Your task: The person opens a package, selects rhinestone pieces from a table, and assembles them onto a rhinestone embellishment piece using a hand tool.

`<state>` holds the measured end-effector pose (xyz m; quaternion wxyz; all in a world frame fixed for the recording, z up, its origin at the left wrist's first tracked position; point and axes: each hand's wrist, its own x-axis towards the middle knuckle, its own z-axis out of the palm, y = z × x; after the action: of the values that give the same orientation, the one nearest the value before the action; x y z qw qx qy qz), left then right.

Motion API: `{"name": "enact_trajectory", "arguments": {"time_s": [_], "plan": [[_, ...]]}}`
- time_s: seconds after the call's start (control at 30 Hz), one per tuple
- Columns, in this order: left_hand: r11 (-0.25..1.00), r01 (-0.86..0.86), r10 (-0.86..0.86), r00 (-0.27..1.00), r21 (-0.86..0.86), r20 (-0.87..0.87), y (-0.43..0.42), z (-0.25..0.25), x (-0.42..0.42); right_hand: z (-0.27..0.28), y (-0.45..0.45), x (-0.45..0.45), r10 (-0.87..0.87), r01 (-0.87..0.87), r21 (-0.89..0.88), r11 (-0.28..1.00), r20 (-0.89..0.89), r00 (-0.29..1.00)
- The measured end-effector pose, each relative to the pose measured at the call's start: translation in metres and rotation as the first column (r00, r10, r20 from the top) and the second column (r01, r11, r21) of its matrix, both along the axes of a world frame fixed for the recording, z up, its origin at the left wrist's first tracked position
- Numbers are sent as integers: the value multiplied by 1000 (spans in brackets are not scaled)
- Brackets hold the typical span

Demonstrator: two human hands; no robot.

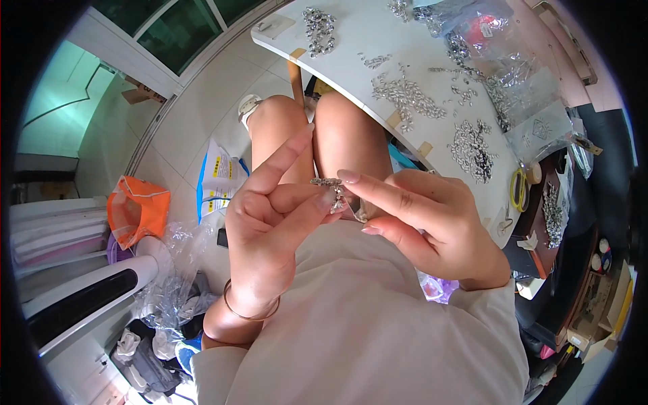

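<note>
My left hand (270,209) pinches a short strand of small silver beads (336,197) between thumb and fingers, its index finger stretched upward. My right hand (428,216) comes in from the right. Its index fingertip touches the upper end of the beads. From the beads a thin thread (356,214) runs to the right thumb tip, where it appears held against a finger behind. The rest of the right fingers are mostly hidden. Both hands are above my lap.
A white table (351,74) carries piles of silver beads (408,98), another bead pile (472,150), a bead strand (318,32) and plastic bags (540,128). Yellow-handled scissors (518,189) lie at its right edge. An orange bag (138,210) stands at left.
</note>
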<state>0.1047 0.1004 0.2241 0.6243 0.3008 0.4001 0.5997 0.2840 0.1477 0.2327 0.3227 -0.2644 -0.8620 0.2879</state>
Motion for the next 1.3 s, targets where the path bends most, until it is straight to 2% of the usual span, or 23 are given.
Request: {"name": "enact_trajectory", "arguments": {"time_s": [0.1,0.23,0.43,0.53,0.63,0.83,0.9,0.97,1.17,1.3], "plan": [[1000,-25,25,1000,2,-13,-1,2,3,-1,0,0,22,-24,-56,998,-39,999],[1000,-15,16,1000,13,-27,-1,1,2,-2,2,1,40,-40,-4,999,-2,999],[999,-30,30,1000,16,-9,-1,1,3,-1,3,-1,17,-26,148,989,58,998],[993,68,-70,997,93,29,-1,-9,-6,-2,3,-1,4,-21,206,978,84,996],[997,55,-56,998,62,5,-2,-7,-6,-6,2,-1,-15,-14,276,961,102,995],[992,59,-55,997,109,-46,0,-8,-4,-3,-5,1,-120,6,464,886,217,969],[993,49,-41,996,103,-77,-1,-9,-3,-2,-3,1,-84,-3,396,918,203,976],[993,44,-34,996,111,-87,-1,-11,-3,-4,2,-1,3,-26,235,972,101,995],[985,50,-36,995,162,-92,-1,-12,-3,-4,-2,-3,9,-16,110,994,66,998],[981,49,-37,997,190,-69,0,-16,-5,-4,-2,-3,63,-68,-103,992,-57,996]]}}
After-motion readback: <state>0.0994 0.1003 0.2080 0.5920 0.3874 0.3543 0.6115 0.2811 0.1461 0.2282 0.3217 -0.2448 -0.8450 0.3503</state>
